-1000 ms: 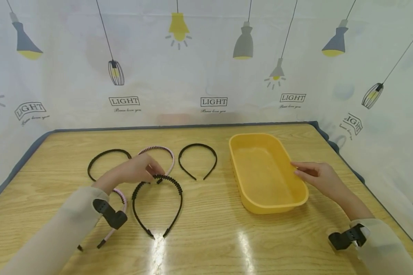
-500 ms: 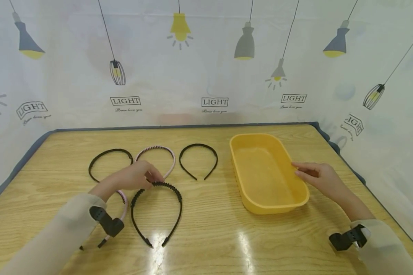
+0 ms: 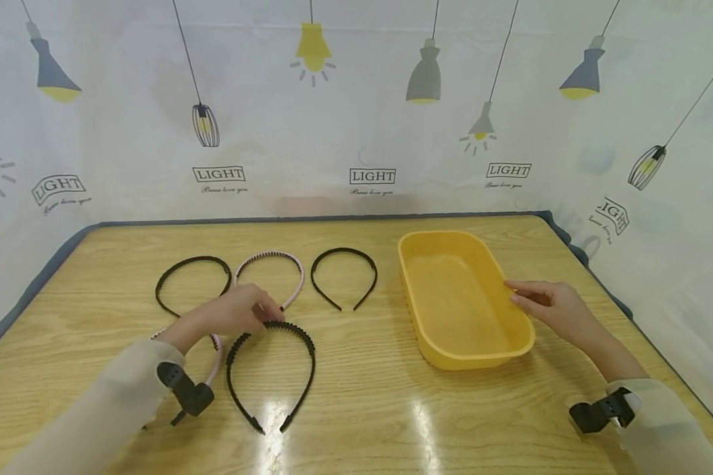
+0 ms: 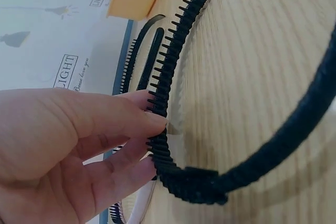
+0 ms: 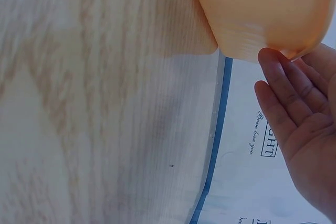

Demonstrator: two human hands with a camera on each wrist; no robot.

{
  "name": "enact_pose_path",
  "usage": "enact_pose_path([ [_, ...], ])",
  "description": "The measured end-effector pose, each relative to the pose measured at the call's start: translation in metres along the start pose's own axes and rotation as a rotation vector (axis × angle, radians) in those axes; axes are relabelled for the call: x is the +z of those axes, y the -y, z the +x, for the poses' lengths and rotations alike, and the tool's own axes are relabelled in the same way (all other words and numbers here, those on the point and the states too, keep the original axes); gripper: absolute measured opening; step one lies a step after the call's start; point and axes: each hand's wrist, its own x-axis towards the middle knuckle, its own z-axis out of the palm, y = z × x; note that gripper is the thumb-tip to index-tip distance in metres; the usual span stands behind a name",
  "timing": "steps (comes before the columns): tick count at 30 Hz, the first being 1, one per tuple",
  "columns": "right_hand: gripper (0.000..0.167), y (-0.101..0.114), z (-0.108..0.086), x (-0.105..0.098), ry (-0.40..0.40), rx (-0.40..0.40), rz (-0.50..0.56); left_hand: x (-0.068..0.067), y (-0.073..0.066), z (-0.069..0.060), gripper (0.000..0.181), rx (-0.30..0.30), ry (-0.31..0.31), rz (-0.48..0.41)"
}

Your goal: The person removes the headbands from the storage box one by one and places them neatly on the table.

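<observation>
My left hand (image 3: 237, 310) pinches a black toothed headband (image 3: 311, 359) near the top of its arch, its open ends pointing toward the near side. Thumb and fingertips meet on its toothed band (image 4: 167, 72) in the left wrist view. A pink headband (image 3: 218, 366) lies partly hidden under my left forearm. Beyond the hand are a black headband (image 3: 193, 258) and another pink headband (image 3: 300, 280), both partly covered. My right hand (image 3: 561, 313) touches the right rim of a yellow plastic basket (image 3: 412, 300); in the right wrist view its fingers (image 5: 278, 77) look mostly straight.
A thin black headband (image 3: 344, 249) lies between the pink one and the basket. The wooden table (image 3: 362, 409) ends at a dark blue edging along a white lamp-print cloth (image 3: 356, 132) at the back and sides.
My left hand has come slightly down the view, toward the near side, with the black headband in it. The right hand and the basket stay in nearly the same place.
</observation>
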Motion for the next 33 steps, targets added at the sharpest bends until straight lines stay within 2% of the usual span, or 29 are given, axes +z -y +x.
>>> enact_pose_path([
  [17,0.035,-0.0014,0.0,-0.0001,0.004,0.007,0.003,0.0011,0.0034,-0.0002,0.028,0.02,-0.019,-0.009],
  [33,0.038,0.0012,-0.0004,-0.0008,0.006,0.029,-0.004,0.0023,0.0042,-0.0003,0.027,-0.006,-0.055,-0.003],
])
